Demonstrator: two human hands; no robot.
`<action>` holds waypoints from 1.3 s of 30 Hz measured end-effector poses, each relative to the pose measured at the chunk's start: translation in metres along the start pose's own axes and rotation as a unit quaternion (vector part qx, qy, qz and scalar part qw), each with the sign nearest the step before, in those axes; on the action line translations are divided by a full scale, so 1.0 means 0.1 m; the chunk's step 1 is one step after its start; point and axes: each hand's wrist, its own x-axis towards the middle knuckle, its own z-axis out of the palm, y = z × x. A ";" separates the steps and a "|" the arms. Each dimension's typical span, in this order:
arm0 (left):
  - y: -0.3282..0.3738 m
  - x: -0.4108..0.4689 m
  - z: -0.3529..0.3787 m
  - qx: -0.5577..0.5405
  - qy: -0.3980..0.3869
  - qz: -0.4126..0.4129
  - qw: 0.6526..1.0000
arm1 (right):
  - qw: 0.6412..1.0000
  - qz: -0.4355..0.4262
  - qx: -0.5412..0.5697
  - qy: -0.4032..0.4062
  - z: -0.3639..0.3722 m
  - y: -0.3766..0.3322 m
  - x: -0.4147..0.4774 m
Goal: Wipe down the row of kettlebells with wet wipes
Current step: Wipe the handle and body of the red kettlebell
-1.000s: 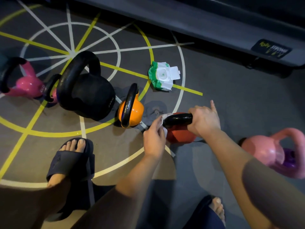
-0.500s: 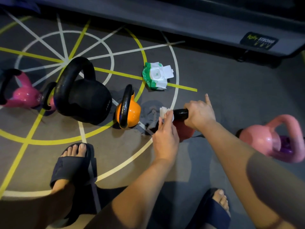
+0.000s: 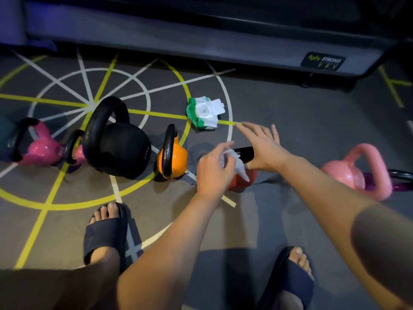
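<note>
Head view. A red kettlebell [image 3: 241, 182] is found on the grey floor [image 3: 290, 135], near the middle of the frame, just right of an orange kettlebell [image 3: 176, 161]. Its black handle [image 3: 245, 153] is seen lying roughly level between the two hands.

The left hand [image 3: 213, 170] is held at the handle's left end. Its fingers are curled together and clamped on a white wet wipe [image 3: 237, 163], which is bunched against the handle and hangs down over the red body.

The right hand [image 3: 264, 151] is laid on the handle's right end. Its fingers are held straight and spread apart, pointing away from the person. The thumb cannot be made out clearly.

A pack of wipes [image 3: 204, 114], green and white with its lid flipped open, is noted on the floor beyond the hands, lying on a yellow line and well apart from the red kettlebell.

To the left of the orange kettlebell a large black kettlebell [image 3: 121, 151] is seen, then a small pink one [image 3: 78, 152] partly hidden behind it, then a magenta kettlebell [image 3: 43, 151] with a black handle. To the right, a pale pink kettlebell [image 3: 355, 174] is observed, with a purple kettlebell [image 3: 399, 183] touching it behind.

Two feet in dark slides are recorded at the bottom, the left foot [image 3: 105, 231] and the right foot [image 3: 292, 276]. A dark equipment base [image 3: 201, 41] bearing a label reading "STRONG" is noted along the top.
</note>
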 end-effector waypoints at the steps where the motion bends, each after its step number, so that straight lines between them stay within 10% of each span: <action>1: 0.05 0.07 -0.03 -0.020 -0.020 -0.009 1.000 | 0.999 -0.016 0.041 -0.011 -0.10 -0.02 -0.06; 6: 0.20 0.33 -0.11 -0.039 -0.093 0.005 0.995 | 0.932 -0.004 0.349 -0.093 -0.39 -0.02 -0.41; 14: 0.27 0.37 -0.07 -0.028 -0.156 0.041 0.987 | 0.723 0.134 0.677 -0.017 0.04 -0.23 -0.70; 17: 0.15 0.41 -0.08 0.013 -0.154 0.061 0.986 | 0.591 0.188 0.783 0.050 0.40 -0.25 -0.73; 28: -0.01 0.70 0.38 0.203 -0.162 0.096 0.961 | 0.371 0.437 0.809 0.130 0.97 -0.05 -0.48; 39: -0.20 0.69 0.60 0.250 -0.156 0.049 0.954 | 0.584 0.451 0.599 0.312 1.19 0.09 -0.13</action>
